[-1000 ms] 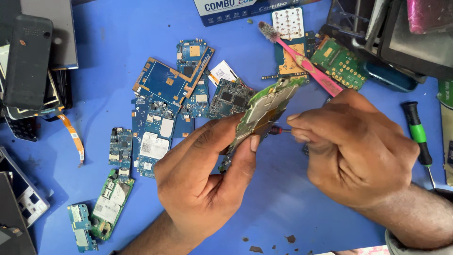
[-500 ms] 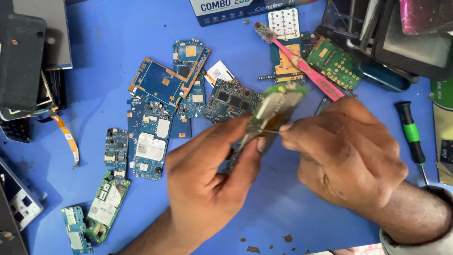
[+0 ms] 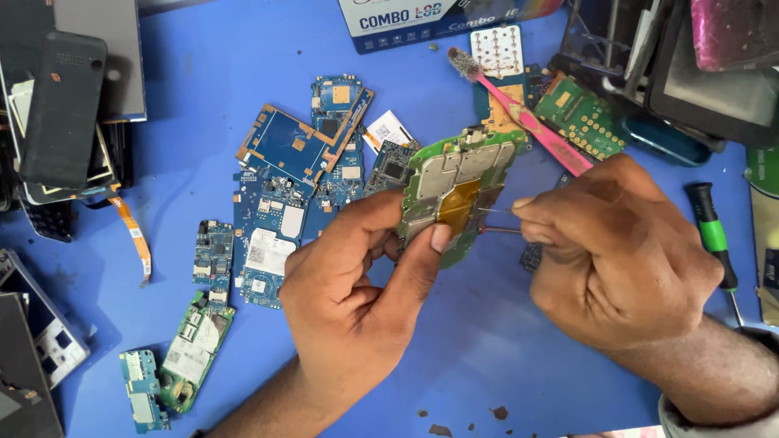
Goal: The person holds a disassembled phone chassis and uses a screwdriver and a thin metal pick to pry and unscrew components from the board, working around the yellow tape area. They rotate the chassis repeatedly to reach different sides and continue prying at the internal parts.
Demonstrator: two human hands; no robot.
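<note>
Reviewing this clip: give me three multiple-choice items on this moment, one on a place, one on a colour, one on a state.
1. Where does the pink toothbrush lie?
A. above the raised board
B. at the bottom edge
C. in the left hand

2. What colour is the board being held?
A. red
B. green
C. black

3. How is the green board kept up?
A. flat on the table
B. propped on a phone
C. pinched in the left hand

Key: 1 A, it lies farther up the table; 2 B, its edge is green; 3 C, thumb and fingers clamp it while the right hand brings a thin tool to it.
</note>
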